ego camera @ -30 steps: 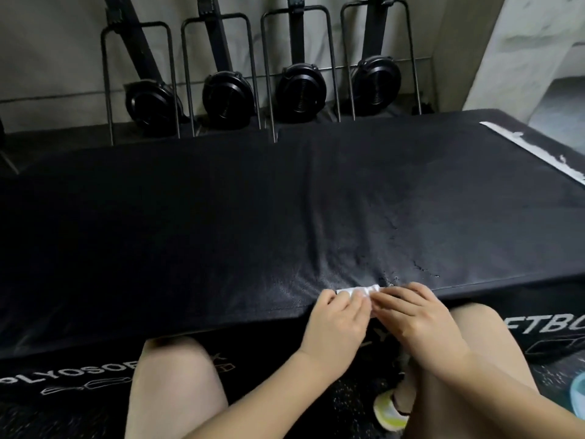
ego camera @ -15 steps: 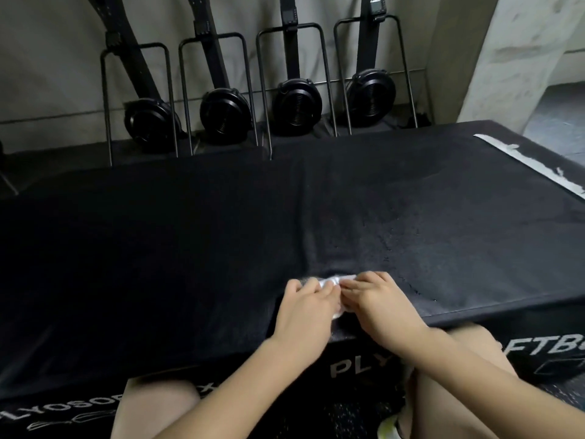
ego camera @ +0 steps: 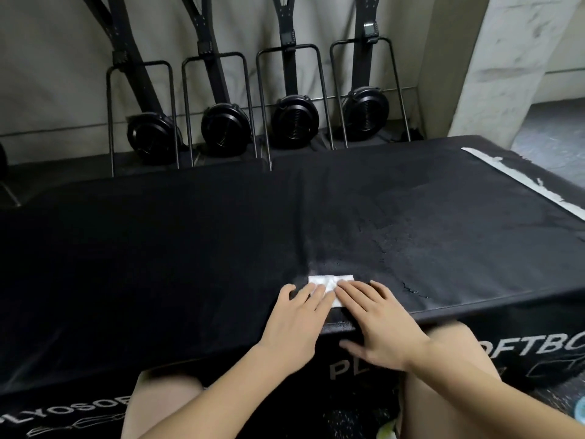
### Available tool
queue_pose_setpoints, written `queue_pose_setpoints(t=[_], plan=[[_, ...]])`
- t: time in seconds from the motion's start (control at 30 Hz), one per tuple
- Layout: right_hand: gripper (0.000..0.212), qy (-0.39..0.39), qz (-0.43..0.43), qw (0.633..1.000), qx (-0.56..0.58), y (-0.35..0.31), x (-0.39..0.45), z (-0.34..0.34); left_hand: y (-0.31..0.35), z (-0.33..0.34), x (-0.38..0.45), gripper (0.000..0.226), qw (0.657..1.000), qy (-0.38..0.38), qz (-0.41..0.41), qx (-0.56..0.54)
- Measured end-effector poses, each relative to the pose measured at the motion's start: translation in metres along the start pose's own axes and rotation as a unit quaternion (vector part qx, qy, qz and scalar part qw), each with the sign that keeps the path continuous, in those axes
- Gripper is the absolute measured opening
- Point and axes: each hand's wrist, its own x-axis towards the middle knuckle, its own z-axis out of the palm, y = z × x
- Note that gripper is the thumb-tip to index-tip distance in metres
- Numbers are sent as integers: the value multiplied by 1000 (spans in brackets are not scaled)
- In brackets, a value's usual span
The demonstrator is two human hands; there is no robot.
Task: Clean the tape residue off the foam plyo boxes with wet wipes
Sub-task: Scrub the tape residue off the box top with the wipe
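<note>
From the head view, my left hand (ego camera: 297, 315) and right hand (ego camera: 376, 318) lie flat, fingers (ego camera: 316, 294) straight, pressing the wipe (ego camera: 329, 282) onto the box (ego camera: 158, 248) near its front edge. Residue (ego camera: 395, 248) speckles to the right; tape (ego camera: 519, 182) is well apart. Uneven pressure could bunch the wipe and smear glue.

Black plyo box (ego camera: 158, 264) top: white wipe (ego camera: 329, 281), tape strip (ego camera: 519, 182).
</note>
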Motion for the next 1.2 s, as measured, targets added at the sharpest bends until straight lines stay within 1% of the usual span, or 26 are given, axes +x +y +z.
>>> queue_pose_setpoints(t=[0.07,0.2,0.3,0.4,0.47,0.53,0.67,0.8,0.87,0.9,0.97,1.0,1.07,1.13,1.2], plan=[[77,14,18,1000,-6,-6,9,-3,-2,-9,1,76,1000,17,-3,-23],[70,93,22,995,28,-11,23,-28,-15,-40,4,65,991,96,-1,-92],[66,159,20,986,34,-15,39,-61,-31,-75,10,64,985,139,-3,-101],[62,211,9,976,51,-29,57,-83,-52,-98,7,71,987,142,-1,-79],[58,230,2,971,69,-45,67,-87,-67,-104,-3,75,988,138,-11,-69],[55,216,-9,973,84,-65,76,-84,-81,-100,-21,78,989,125,-28,-77],[56,143,-36,987,68,-101,86,-57,-98,-71,-68,77,989,95,-37,-105],[65,84,-48,994,53,-114,61,-14,-80,-27,-96,82,994,22,-47,-92],[69,68,-64,995,41,-111,44,0,-65,-8,-103,82,994,-5,-56,-99],[72,69,-70,994,42,-108,38,3,-60,-2,-106,77,992,-1,-61,-109],[76,86,-80,991,65,-103,32,1,-54,-3,-111,64,988,31,-70,-133],[71,99,-87,988,83,-100,30,-3,-52,-7,-112,55,985,59,-65,-147],[52,125,-103,980,112,-96,28,-11,-51,-16,-113,35,981,104,-46,-160],[35,145,-111,975,123,-93,31,-10,-56,-16,-106,25,982,108,-47,-150],[27,158,-97,974,129,-92,41,-4,-64,-11,-93,22,985,96,-74,-126]])
